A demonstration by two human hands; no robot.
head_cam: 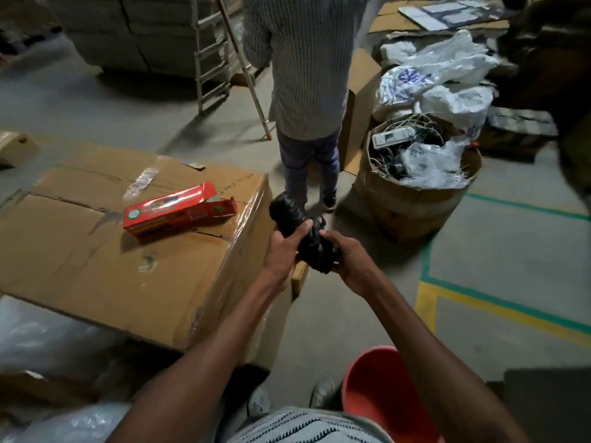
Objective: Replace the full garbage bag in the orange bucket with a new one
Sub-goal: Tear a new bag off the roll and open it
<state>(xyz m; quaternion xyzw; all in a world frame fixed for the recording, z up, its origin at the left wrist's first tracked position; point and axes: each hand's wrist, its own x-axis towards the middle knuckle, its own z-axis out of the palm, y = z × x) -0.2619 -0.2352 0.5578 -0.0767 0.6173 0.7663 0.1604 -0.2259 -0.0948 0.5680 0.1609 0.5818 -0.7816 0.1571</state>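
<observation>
Over the floor point(499, 260), a roll of black garbage bags point(299, 233).
Fingers of my left hand point(283, 254) and right hand point(350, 260) curl round it; likely light, soft, slippery, so I'd pinch its loose end. The orange bucket point(377, 394) stands close below.

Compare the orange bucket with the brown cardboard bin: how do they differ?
The orange bucket looks bare inside; the brown cardboard bin is heaped with wires and plastic bags. The bucket stands close to the wearer, the bin farther off. Both are open-topped, on the floor.
</observation>
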